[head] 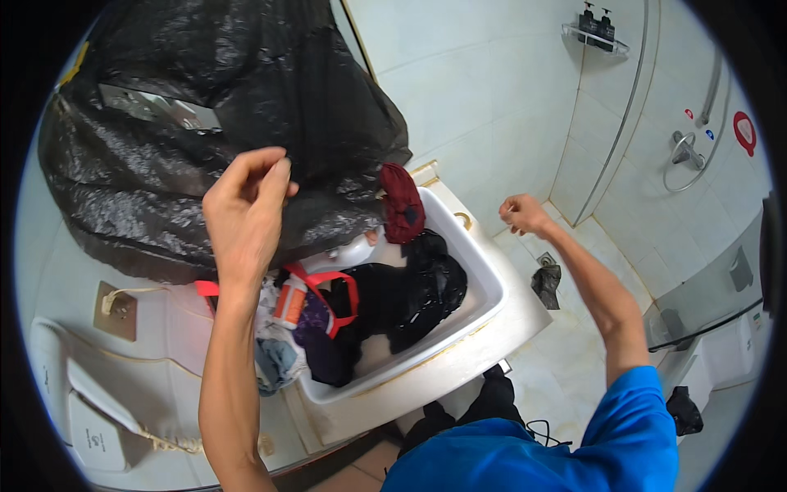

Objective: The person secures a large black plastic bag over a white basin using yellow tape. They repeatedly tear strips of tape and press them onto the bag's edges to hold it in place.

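Note:
My left hand [249, 197] is raised before a large black plastic sheet [295, 104], its thumb and fingers curled together. I see nothing held in it. Over the floor to the right of the counter, my right hand [525, 215] has its fingers curled, also with nothing visible in them. Between the hands sits a white washbasin [495, 286]. A wet black garment [418, 289] lies inside, and a dark red cloth [403, 203] hangs at its back edge. Toward the left are a purple cloth [313, 323], an orange-and-white bottle [290, 301] and a red strap [350, 295].
A wall hair dryer [101, 400] with a coiled cord and a plugged socket plate [117, 310] are at left. Black plastic [546, 286] lies on the tiled floor by a drain [545, 258]. A shower mixer [687, 150] and a shelf [593, 38] with two pump bottles are at right.

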`<state>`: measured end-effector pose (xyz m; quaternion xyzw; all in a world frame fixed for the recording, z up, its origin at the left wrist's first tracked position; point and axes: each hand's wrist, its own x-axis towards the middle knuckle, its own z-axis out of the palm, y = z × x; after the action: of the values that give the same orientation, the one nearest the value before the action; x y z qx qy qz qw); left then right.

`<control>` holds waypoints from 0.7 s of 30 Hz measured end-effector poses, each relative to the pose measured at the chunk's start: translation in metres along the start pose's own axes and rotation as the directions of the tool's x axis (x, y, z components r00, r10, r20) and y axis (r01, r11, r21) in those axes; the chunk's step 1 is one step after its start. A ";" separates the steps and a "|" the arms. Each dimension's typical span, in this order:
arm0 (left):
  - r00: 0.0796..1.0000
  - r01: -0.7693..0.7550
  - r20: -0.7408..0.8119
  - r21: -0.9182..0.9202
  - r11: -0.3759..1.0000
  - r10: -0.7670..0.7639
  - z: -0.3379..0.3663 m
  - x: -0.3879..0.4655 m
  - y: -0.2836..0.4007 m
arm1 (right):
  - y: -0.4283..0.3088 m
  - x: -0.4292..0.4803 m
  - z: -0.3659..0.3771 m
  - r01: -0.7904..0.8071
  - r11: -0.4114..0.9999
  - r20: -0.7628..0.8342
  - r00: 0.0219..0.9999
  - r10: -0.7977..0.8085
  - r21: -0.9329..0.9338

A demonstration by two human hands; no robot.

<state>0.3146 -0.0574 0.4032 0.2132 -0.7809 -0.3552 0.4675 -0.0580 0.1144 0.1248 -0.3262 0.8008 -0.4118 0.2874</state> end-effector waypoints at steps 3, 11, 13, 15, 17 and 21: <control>1.000 0.014 0.013 -0.040 0.999 -0.013 0.023 -0.034 -0.011 | 0.050 0.035 0.033 -0.023 0.994 -0.091 0.995 0.033 0.111; 0.917 0.398 0.057 -0.179 0.900 -0.395 0.117 -0.145 -0.038 | 0.088 0.091 0.097 0.351 0.846 -0.001 0.923 -0.384 -0.401; 0.853 0.519 0.063 -0.209 0.829 -0.518 0.128 -0.170 -0.040 | 0.083 0.097 0.101 0.333 0.831 -0.006 0.927 -0.375 -0.446; 0.821 0.562 0.032 -0.229 0.795 -0.571 0.130 -0.188 -0.040 | 0.078 0.102 0.102 0.375 0.798 -0.012 0.902 -0.432 -0.472; 0.773 0.614 -0.025 -0.226 0.757 -0.634 0.131 -0.200 -0.041 | 0.076 0.104 0.102 0.402 0.744 0.038 0.890 -0.453 -0.534; 0.717 0.661 -0.094 -0.224 0.716 -0.691 0.133 -0.210 -0.045 | 0.075 0.103 0.101 0.419 0.667 0.047 0.865 -0.500 -0.616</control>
<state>0.2961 0.1001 0.2066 0.4724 -0.5711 -0.5490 0.3863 -0.0697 0.0215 -0.0086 -0.5655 0.7973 -0.2111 0.0029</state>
